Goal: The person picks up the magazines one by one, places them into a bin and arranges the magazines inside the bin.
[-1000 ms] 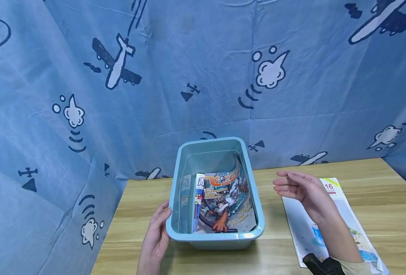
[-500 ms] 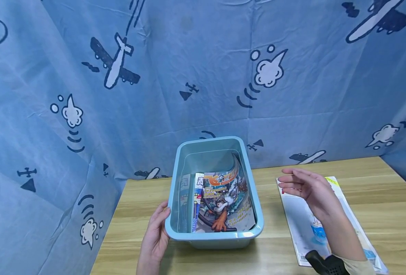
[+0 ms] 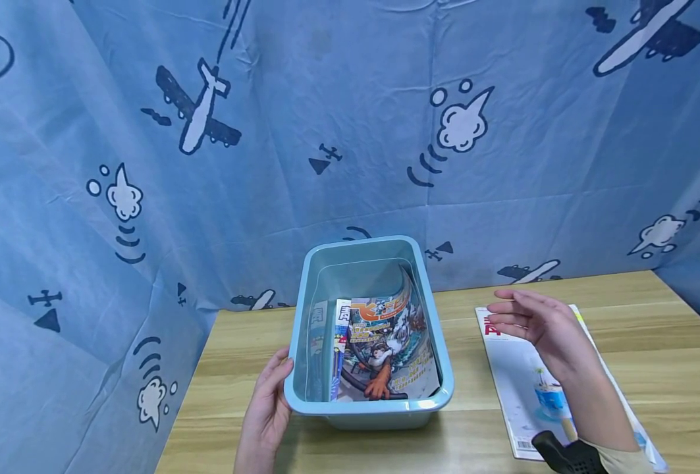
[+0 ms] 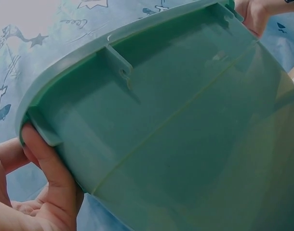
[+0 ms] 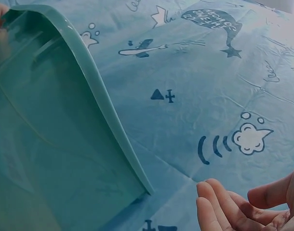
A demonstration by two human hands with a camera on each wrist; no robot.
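A light blue plastic bin [image 3: 369,407] stands on the table. My left hand [image 3: 269,401] grips its near left rim, fingers [image 4: 48,156] tucked under the edge in the left wrist view. Inside the bin lies a comic-style magazine [image 3: 379,339] with an orange title, its right side curling up the wall. A second magazine [image 3: 341,342], white and blue, shows as a strip along its left. To the right, my right hand [image 3: 542,326] is held over a pale magazine [image 3: 512,388] with its fingers loosely bent and nothing in them. That hand and forearm hide much of the cover.
The wooden table [image 3: 237,375] ends at the back against a blue curtain [image 3: 355,131] printed with planes and clouds. More of the same fabric hangs at the left and right. A black wrist device [image 3: 565,454] sits on the right forearm.
My right hand has shifted slightly to the right over the pale magazine, uncovering its red title and palm-tree picture. The left hand and the bin hold their places.
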